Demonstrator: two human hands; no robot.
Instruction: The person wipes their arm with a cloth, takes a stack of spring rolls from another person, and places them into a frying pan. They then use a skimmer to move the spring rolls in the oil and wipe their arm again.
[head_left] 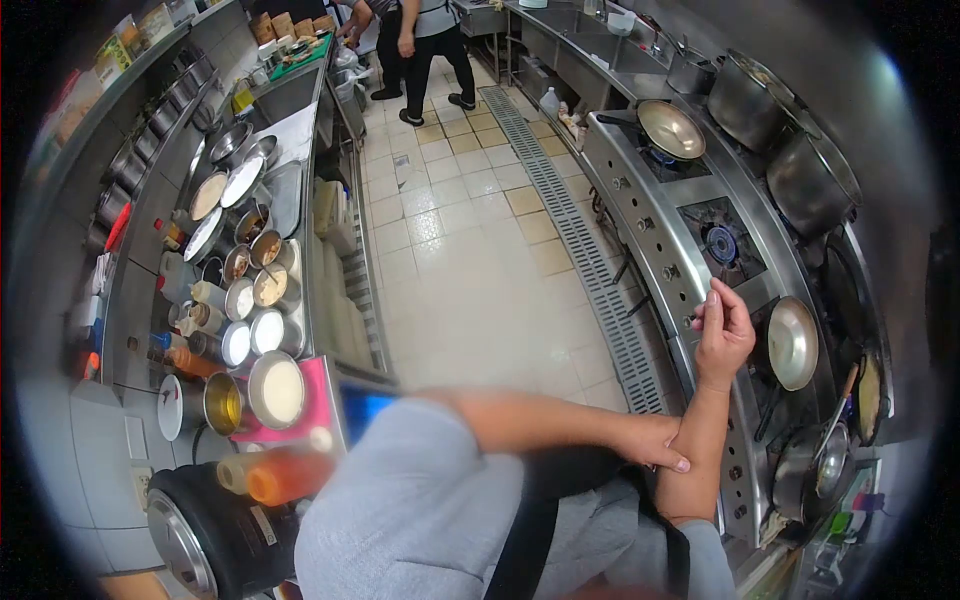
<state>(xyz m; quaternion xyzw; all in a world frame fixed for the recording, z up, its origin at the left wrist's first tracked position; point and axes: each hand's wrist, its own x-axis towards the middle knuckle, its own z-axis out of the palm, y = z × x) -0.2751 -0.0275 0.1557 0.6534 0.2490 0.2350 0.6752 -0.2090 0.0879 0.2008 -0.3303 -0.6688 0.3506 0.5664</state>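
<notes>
My left hand (655, 440) reaches across my body and is wrapped round my right forearm (692, 450), near the elbow, with the thumb lying on top. My right hand (725, 340) is raised beside the front edge of the gas stove (650, 245). Its fingers are loosely bent and nothing shows in them. Close to it on the right, a frying pan (793, 343) sits on a burner. Beyond the fingertips, a burner (720, 243) shows a blue flame with no pan on it.
Another frying pan (671, 130) and large stockpots (815, 180) stand on the stove. Left, a counter holds several metal bowls (277, 390), sauce bottles and a black round cooker (215, 530). A floor drain (570, 230) runs along the tiles. Two people (430, 50) stand at the far end.
</notes>
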